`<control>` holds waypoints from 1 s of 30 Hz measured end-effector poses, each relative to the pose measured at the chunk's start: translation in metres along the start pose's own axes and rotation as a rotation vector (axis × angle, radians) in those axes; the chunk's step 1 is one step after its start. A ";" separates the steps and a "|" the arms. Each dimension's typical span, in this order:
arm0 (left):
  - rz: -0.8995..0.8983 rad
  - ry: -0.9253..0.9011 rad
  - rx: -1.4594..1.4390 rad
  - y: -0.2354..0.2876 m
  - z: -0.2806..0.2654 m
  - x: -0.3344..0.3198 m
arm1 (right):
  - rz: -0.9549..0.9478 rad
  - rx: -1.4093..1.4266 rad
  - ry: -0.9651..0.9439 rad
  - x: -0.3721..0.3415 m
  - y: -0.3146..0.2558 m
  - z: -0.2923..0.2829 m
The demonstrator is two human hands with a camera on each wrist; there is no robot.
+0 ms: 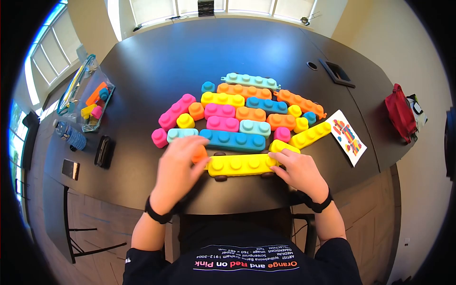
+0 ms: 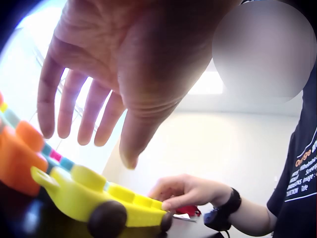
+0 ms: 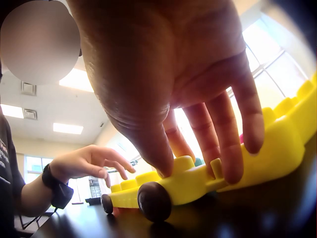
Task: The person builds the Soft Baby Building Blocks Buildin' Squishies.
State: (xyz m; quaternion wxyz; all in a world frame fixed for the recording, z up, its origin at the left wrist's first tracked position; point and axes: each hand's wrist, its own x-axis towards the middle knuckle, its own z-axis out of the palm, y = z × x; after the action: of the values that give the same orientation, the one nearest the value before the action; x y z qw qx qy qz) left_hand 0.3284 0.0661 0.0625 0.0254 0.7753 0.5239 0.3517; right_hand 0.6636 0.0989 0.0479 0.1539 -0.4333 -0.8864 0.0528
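Note:
A long yellow toy block car (image 1: 237,165) with dark wheels and studs on top lies near the table's front edge. My right hand (image 1: 304,175) pinches its right end, thumb on the near side and fingers on the far side. At the car's left end my left hand (image 1: 176,166) hovers with fingers extended and spread, holding nothing. An orange block (image 2: 20,158) stands by the car's hitch, partly hidden under the left hand in the head view. A yellow block (image 1: 284,146) sits just beyond the right hand, and a long blue block (image 1: 232,139) lies behind the car.
Rows of coloured blocks, such as a pink one (image 1: 223,124), fill the middle of the table. A printed picture card (image 1: 349,142) lies at right. On the left are a clear bag (image 1: 78,102), a water bottle (image 1: 71,135), a dark case (image 1: 102,152) and a phone (image 1: 71,169).

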 end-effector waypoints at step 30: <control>-0.098 -0.014 -0.238 -0.036 -0.036 0.005 | 0.000 0.050 -0.037 0.002 0.001 -0.003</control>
State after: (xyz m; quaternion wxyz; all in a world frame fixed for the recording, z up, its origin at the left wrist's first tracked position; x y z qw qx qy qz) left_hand 0.2803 0.0744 0.0777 0.1377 0.7428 0.5155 0.4044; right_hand 0.6642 0.1006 0.0506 0.1482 -0.4281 -0.8876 0.0831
